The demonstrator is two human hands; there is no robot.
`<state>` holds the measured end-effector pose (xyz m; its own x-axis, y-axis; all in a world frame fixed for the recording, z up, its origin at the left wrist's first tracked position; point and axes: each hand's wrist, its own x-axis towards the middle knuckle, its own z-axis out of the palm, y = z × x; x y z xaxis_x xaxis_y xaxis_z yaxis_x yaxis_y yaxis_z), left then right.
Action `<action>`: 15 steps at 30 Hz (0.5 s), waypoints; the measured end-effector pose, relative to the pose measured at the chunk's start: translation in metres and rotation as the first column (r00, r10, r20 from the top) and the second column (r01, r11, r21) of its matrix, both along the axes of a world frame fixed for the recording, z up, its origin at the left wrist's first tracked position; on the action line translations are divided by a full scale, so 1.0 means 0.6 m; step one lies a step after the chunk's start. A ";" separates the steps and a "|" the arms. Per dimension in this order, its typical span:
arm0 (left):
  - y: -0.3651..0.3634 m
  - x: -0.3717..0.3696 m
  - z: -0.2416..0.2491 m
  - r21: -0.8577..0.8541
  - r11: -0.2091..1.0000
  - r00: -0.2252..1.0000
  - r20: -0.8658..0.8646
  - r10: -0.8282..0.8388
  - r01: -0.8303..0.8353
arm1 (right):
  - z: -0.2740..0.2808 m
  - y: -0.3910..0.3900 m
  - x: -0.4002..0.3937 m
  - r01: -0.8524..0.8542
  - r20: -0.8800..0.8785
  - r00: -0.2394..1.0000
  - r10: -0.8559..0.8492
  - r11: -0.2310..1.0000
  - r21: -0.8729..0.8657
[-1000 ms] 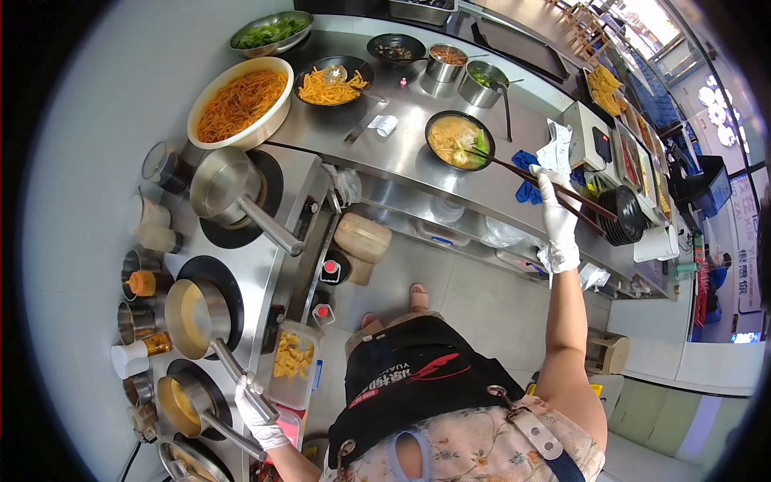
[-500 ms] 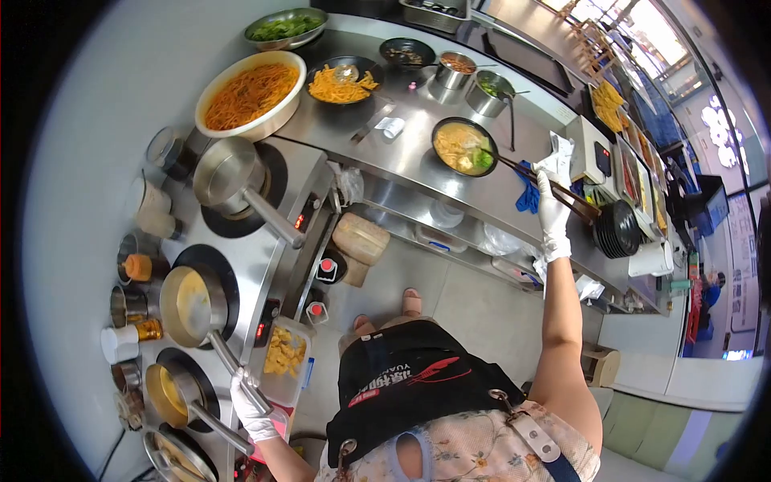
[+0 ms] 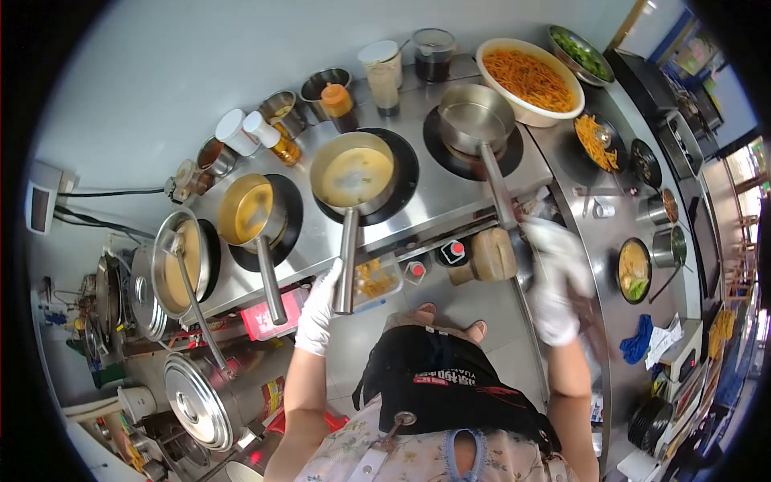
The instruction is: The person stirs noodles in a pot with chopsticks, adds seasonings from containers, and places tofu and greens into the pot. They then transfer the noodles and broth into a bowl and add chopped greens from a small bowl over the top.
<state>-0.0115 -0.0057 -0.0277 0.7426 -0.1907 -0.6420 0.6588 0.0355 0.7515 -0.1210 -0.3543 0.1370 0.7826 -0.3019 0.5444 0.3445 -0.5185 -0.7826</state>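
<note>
My left hand (image 3: 318, 315), in a white glove, is at the left side of the handle (image 3: 347, 265) of the middle pan (image 3: 354, 175). Its thumb points up along the handle, and its other fingers are mostly hidden. The pan holds yellowish liquid on a burner. Smeared by motion, my gloved right hand (image 3: 558, 277) is nearest the handle of the empty saucepan (image 3: 477, 120) at the right burner; whether it holds anything is unclear. A smaller pan (image 3: 251, 210) of yellow liquid and a wide pan (image 3: 181, 265) with a ladle are to the left.
Bottles and metal cups line the stove's back edge. On the right counter (image 3: 590, 241) are a large bowl (image 3: 575, 112) of orange strips, a black bowl (image 3: 634, 271) of food, metal pots and a blue cloth (image 3: 637, 339). A lidded pot (image 3: 195, 402) stands lower left.
The view has swung left toward the stove. My right hand has left the chopsticks area by the black bowls and is now near the saucepan handle. My left hand remains at the middle pan's handle.
</note>
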 end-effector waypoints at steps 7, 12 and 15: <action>0.003 -0.039 -0.007 -0.174 0.979 0.994 -0.040 0.101 -0.107 | -0.210 0.198 0.317 -0.505 -0.246 0.819 0.518 0.450 -0.737; 0.019 -0.018 0.001 -0.153 0.984 0.995 -0.051 0.090 -0.097 | -0.315 0.199 0.405 -0.493 -0.332 0.845 0.420 0.367 -0.789; 0.028 -0.004 0.005 -0.003 1.000 0.999 -0.031 0.026 -0.026 | -0.334 0.193 0.430 -0.665 -0.446 0.744 0.498 0.617 -0.420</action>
<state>-0.0141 0.0114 -0.0245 0.7270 -0.1737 -0.6643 0.6807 0.0557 0.7304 0.1370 -0.2384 -0.0637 0.8188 0.5353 0.2076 0.5494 -0.6255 -0.5540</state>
